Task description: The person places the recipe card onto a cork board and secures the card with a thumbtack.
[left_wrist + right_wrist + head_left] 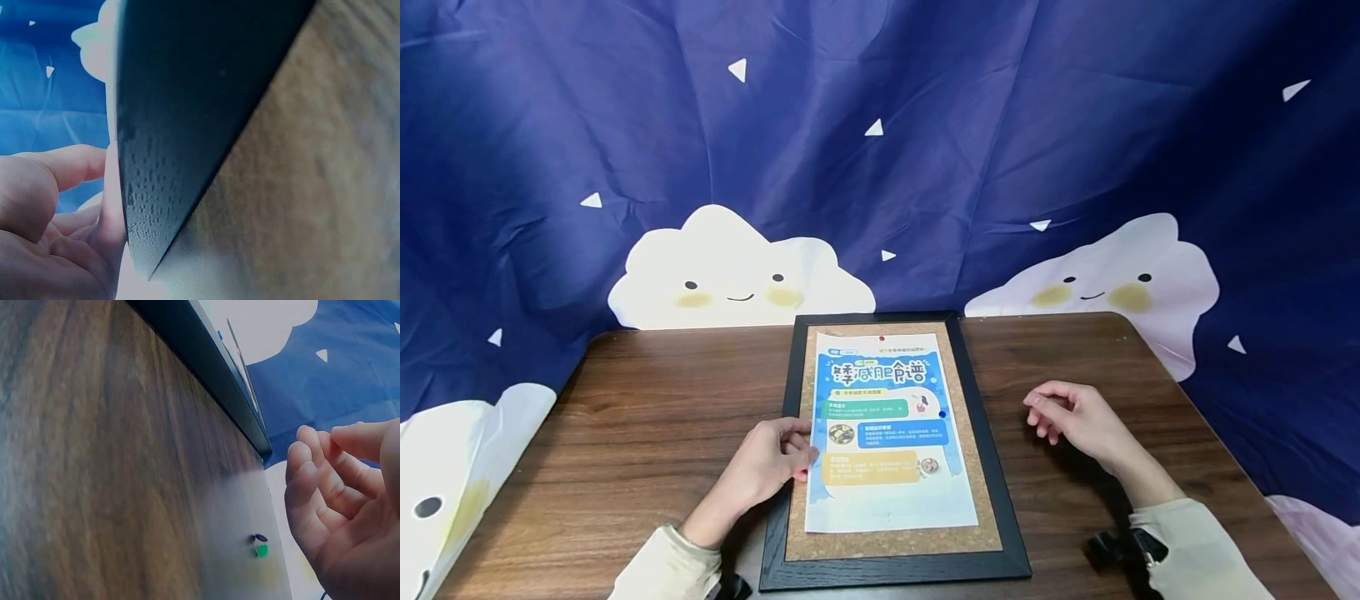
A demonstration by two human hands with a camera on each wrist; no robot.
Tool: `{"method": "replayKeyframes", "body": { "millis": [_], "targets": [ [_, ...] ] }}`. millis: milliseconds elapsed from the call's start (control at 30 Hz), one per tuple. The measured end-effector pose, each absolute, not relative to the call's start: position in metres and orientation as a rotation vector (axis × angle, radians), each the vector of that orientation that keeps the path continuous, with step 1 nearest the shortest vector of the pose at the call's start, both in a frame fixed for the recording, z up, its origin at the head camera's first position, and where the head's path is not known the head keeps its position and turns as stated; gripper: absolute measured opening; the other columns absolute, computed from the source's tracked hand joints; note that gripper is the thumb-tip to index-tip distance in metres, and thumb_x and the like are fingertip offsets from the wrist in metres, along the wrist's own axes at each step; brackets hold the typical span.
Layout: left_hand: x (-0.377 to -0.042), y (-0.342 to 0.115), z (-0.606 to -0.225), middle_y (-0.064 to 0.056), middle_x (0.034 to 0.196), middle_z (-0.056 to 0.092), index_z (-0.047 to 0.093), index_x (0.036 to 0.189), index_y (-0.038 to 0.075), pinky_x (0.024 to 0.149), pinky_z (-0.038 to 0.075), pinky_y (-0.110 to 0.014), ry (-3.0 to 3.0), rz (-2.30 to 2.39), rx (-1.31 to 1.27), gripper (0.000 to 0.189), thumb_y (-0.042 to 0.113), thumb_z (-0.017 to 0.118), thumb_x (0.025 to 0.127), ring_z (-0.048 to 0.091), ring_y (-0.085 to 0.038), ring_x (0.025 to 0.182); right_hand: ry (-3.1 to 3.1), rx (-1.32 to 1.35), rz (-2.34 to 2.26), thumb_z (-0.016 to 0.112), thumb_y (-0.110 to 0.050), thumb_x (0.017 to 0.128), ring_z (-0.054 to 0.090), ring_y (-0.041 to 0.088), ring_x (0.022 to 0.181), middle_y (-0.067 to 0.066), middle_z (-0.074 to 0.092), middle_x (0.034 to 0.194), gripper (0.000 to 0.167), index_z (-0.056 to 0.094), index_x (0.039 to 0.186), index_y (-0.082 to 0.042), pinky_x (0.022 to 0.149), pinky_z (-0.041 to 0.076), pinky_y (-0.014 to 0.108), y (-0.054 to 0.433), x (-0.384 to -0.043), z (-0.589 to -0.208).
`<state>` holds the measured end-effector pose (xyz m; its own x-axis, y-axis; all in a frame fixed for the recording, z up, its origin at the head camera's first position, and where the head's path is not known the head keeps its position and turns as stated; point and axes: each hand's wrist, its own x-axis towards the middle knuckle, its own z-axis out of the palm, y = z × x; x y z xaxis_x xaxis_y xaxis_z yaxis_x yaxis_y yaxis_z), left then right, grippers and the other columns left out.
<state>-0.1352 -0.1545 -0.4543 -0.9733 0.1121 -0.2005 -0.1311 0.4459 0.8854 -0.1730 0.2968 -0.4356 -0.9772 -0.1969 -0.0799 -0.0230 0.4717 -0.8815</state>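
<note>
A printed sheet (887, 508) lies on a cork board (835, 546) with a black frame (895, 571). A red pushpin (882, 338) sits at the sheet's top edge, and a blue pushpin (942, 414) near its right edge. My left hand (763, 462) rests at the left side of the board, loosely bent fingertips touching the sheet's left edge. To the right of the board, above the table, hovers my right hand (1078, 421), fingers loosely curled and thumb close to the forefinger. Nothing shows between them. Small green and dark pushpins (261, 550) appear below it in the right wrist view.
The brown wooden table (662, 400) extends on both sides of the board. Behind it hangs a dark blue cloth (925, 150) printed with white clouds and triangles. Black wrist devices (1123, 550) sit at the cream sleeves (1198, 546).
</note>
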Motion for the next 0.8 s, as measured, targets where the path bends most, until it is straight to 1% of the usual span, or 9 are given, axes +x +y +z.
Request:
{"method": "replayKeyframes", "body": {
  "millis": [267,433,633,800],
  "targets": [
    [-0.136,-0.155,-0.455,-0.010,0.091,0.069,0.067,0.132,-0.010,0.062,0.064,-0.026,2.458,1.556,-0.019,0.038,-0.006,0.075,0.094,0.065,-0.015,0.075,2.576,-0.149,-1.549,0.056,-0.014,0.113,0.067,0.016,0.069,0.009,0.071,0.086,0.031,0.065,0.121,0.014,0.060,0.062,0.031,0.307,-0.170,-0.435],
    [-0.135,-0.156,-0.456,-0.010,0.091,0.069,0.068,0.131,-0.010,0.061,0.064,-0.026,2.463,1.548,-0.024,0.038,-0.006,0.075,0.094,0.066,-0.015,0.075,2.576,-0.135,-1.564,0.056,-0.014,0.113,0.066,0.014,0.067,0.005,0.072,0.085,0.031,0.064,0.122,0.015,0.058,0.060,0.030,0.312,-0.172,-0.436],
    [-0.134,-0.156,-0.456,-0.009,0.091,0.069,0.067,0.132,-0.009,0.061,0.064,-0.026,2.467,1.544,-0.019,0.038,-0.006,0.075,0.095,0.065,-0.015,0.074,2.613,-0.081,-1.564,0.056,-0.013,0.113,0.063,0.011,0.064,-0.003,0.070,0.080,0.031,0.065,0.120,0.016,0.054,0.056,0.027,0.321,-0.175,-0.438],
    [-0.135,-0.154,-0.455,-0.010,0.091,0.069,0.067,0.133,-0.010,0.061,0.064,-0.026,2.470,1.543,-0.011,0.039,-0.006,0.075,0.095,0.066,-0.015,0.073,2.620,-0.049,-1.551,0.057,-0.012,0.112,0.063,0.010,0.063,-0.003,0.070,0.079,0.030,0.065,0.120,0.015,0.053,0.055,0.027,0.326,-0.175,-0.442]
  ]
}}
